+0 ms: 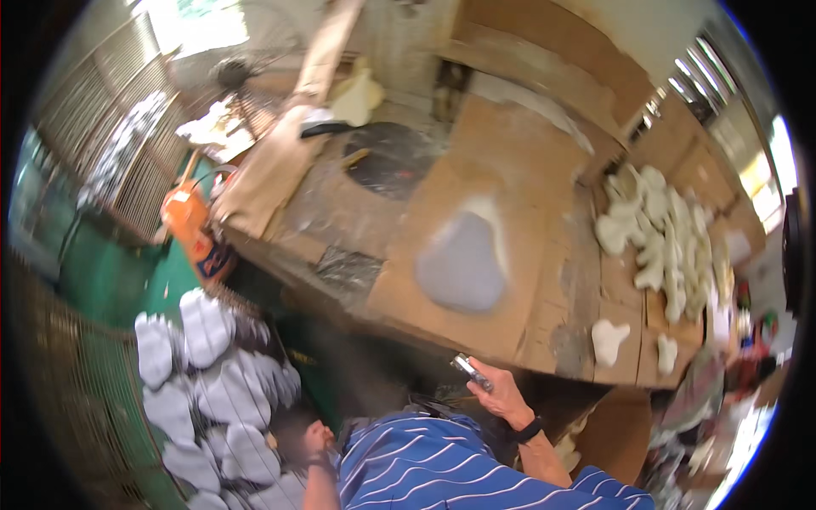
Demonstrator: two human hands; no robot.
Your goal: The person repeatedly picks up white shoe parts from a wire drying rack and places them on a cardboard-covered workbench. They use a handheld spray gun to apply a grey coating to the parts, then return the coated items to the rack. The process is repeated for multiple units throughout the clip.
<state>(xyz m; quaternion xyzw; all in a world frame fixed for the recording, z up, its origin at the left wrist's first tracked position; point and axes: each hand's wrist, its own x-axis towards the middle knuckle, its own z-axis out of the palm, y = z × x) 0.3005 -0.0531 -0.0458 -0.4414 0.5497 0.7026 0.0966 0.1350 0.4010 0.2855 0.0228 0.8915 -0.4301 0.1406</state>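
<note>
In my right hand [500,398], held low in front of my body, is a small silver-and-black metal tool [471,372]; its exact kind is unclear. My left hand [318,438] hangs at my left side, close to a pile of grey foot-shaped pieces [234,391]. Motion blurs that hand, and its fingers are hard to read. Ahead on the workbench, a cardboard sheet [531,255] carries a rounded grey shape [461,265] with a pale, powdery edge. Whether that shape is flat or raised cannot be told. Neither hand touches the bench.
Cream-coloured lobed pieces [663,225] are heaped at the bench's right, with two loose ones [609,342] nearer. An orange container [191,223] stands by the left corner. A dark round patch [391,161] lies farther back. Wire racks [110,127] line the left.
</note>
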